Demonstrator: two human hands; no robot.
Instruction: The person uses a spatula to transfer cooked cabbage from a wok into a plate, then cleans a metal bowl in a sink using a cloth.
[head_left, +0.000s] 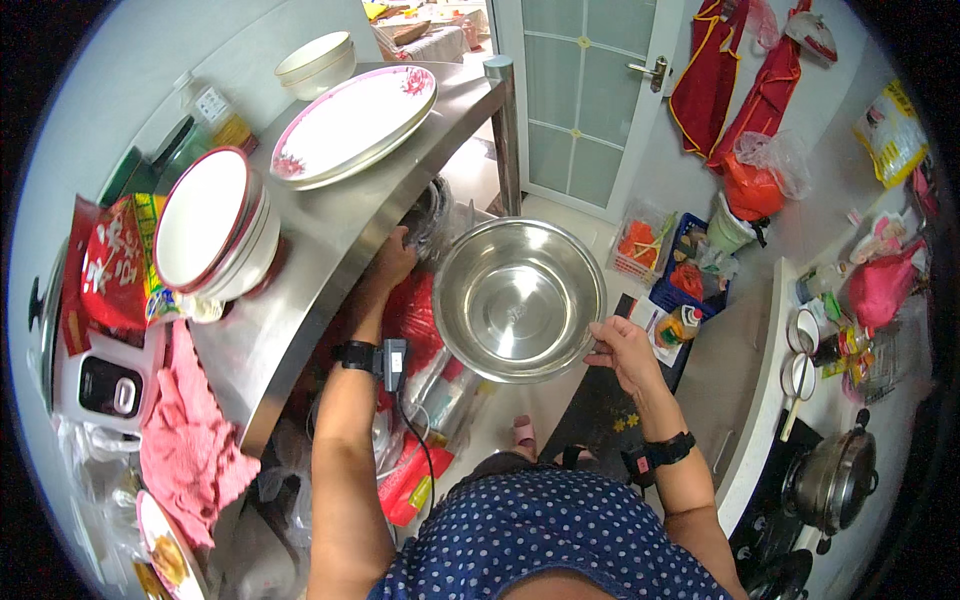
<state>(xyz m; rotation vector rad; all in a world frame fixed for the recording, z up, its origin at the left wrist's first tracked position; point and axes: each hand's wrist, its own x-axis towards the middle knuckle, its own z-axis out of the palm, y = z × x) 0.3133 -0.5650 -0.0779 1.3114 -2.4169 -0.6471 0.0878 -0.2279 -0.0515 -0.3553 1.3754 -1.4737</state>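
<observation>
A wide stainless steel basin (517, 300) hangs in front of me, its inside facing up and bare. My right hand (621, 346) pinches its rim at the near right, thumb and fingers on the edge. Under the steel table my left hand (397, 259) reaches in beside some shiny, clear or metallic ware (431, 221). The table edge and the angle partly hide those fingers, so their grip is unclear. Just below that hand lies a red plastic bag (412, 311).
On the steel table (315, 225) stand oval plates (356, 124), stacked bowls (202, 217) and a pink cloth (187, 442). A white counter at right bears a steel pot (832, 480). Ahead are a glazed door (577, 97) and a blue crate (694, 262) on the floor.
</observation>
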